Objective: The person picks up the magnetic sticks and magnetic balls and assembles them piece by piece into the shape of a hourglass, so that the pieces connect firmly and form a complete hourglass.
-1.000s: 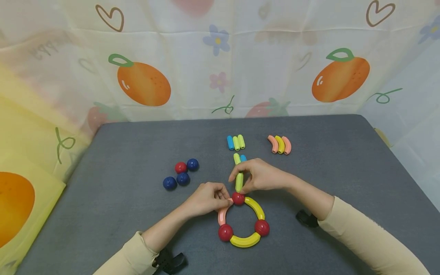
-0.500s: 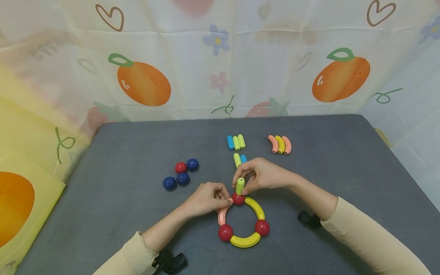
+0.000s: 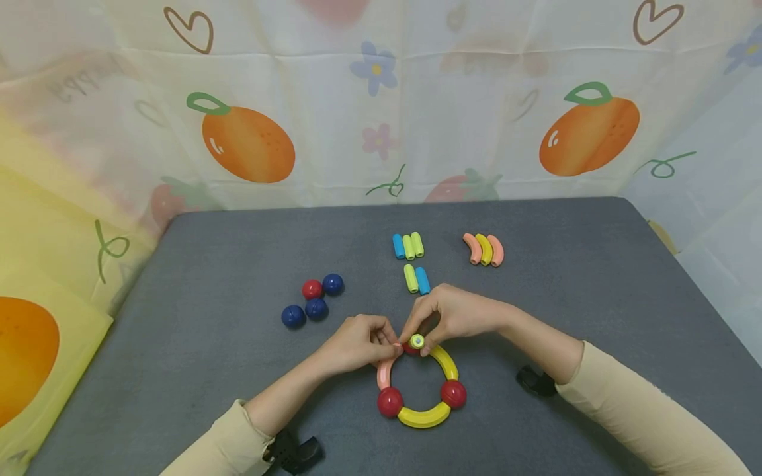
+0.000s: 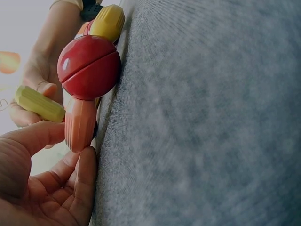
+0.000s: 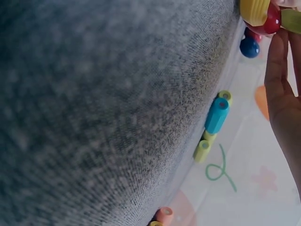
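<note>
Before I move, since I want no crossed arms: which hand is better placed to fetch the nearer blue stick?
Probably the right hand: it's closest to the blue stick, though it holds the green stick. The left hand is farther, pinching the pink curve.

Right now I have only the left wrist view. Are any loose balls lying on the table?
Observer: Yes. The head view shows four, off to the left of the ring: a loose red ball and three blue balls.
Operator: One end of the green stick is hidden from me. What does it meet?
Observer: In the right wrist view, that end appears to touch the ring's farthest red ball.
Operator: Anything else out of my sight?
Observer: Yes. Beyond the right hand, the head view shows three curved pieces side by side, two pink and one yellow.
</note>
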`<move>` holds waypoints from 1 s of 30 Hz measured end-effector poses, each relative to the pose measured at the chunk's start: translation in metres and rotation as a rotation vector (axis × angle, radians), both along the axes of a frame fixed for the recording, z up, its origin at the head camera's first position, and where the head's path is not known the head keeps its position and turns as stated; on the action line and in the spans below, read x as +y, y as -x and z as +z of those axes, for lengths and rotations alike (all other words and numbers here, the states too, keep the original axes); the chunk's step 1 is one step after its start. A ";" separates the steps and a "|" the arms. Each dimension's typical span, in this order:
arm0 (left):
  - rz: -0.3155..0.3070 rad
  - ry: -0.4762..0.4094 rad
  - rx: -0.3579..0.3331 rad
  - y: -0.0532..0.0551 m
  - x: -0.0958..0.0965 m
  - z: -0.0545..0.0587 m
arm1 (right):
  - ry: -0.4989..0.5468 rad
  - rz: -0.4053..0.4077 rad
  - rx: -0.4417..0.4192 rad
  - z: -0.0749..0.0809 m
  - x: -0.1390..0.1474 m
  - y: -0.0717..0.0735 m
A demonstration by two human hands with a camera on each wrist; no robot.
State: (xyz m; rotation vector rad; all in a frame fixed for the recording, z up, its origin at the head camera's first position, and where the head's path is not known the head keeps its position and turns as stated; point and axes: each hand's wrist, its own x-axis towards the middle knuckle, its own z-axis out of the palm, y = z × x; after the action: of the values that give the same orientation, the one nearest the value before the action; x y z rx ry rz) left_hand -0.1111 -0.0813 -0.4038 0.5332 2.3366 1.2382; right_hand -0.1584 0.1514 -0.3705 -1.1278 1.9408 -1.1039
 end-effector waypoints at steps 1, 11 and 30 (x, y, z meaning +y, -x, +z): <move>-0.005 -0.001 0.005 0.000 0.000 0.000 | -0.002 0.009 0.013 0.000 0.000 0.000; -0.082 -0.093 0.085 -0.001 0.001 0.002 | 0.000 0.038 0.022 0.000 -0.001 -0.002; -0.086 -0.081 0.110 0.001 0.001 0.002 | 0.029 -0.366 0.055 0.005 0.008 0.008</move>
State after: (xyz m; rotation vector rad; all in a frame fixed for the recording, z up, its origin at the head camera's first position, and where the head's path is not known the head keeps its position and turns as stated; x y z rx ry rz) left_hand -0.1123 -0.0799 -0.4017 0.7387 2.3338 1.2973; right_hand -0.1661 0.1598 -0.3659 -0.8424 2.2400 -1.3030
